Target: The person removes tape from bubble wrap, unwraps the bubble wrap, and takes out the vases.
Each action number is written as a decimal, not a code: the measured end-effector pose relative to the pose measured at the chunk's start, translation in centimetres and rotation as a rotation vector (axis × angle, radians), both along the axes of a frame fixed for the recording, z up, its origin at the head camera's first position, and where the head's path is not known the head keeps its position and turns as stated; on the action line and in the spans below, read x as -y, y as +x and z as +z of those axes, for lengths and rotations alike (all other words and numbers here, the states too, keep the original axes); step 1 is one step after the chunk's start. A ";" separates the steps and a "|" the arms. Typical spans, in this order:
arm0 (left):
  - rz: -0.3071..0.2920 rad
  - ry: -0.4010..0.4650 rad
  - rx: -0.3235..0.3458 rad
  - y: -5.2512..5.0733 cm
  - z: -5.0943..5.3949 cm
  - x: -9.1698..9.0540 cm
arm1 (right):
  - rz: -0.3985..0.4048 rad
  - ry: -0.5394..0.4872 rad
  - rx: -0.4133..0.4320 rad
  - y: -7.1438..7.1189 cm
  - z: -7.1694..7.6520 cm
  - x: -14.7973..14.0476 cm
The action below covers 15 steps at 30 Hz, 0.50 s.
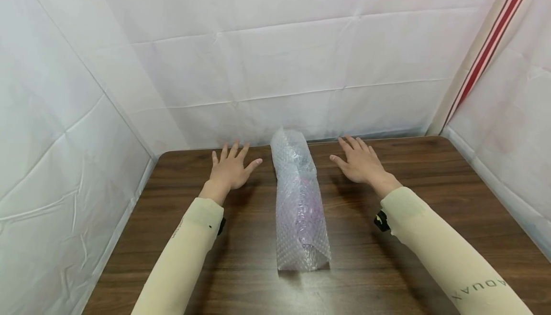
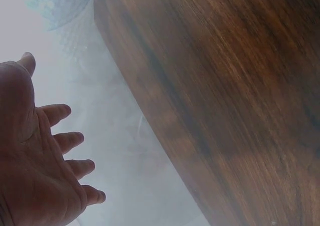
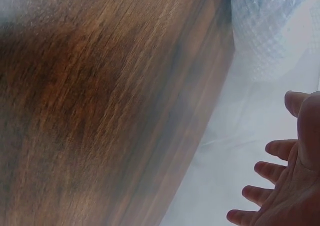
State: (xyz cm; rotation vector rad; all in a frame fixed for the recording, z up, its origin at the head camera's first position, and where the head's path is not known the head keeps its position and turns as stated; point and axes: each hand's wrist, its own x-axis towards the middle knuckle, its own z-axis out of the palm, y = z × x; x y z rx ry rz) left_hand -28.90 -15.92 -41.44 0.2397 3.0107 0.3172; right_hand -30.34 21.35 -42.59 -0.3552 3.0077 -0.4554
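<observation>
A long bundle of bubble wrap [image 1: 300, 205], pinkish-purple in its nearer half, lies lengthwise in the middle of the wooden table. To its left my left hand [image 1: 230, 170] is held palm down with fingers spread, apart from the bundle. On the other side my right hand [image 1: 360, 163] is spread the same way, holding nothing. The left wrist view shows the left palm [image 2: 37, 156] and part of the wrap [image 2: 60, 5] at the top. In the right wrist view the right hand [image 3: 285, 176] has its fingers apart, below the wrap [image 3: 272, 28].
The brown wooden table [image 1: 172, 238] has its far edge against a white cloth wall [image 1: 275, 57]. More white sheeting stands at the left and right, with a red-striped band [image 1: 490, 47] at the far right corner.
</observation>
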 end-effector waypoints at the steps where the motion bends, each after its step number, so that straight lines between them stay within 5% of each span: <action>1: -0.002 0.002 -0.001 0.0 0.0 -0.1 | 0.002 -0.001 -0.001 0.1 0.1 0.0; 15: -0.016 0.009 0.002 1.0 0.2 -0.7 | 0.048 -0.004 -0.019 1.1 1.0 0.7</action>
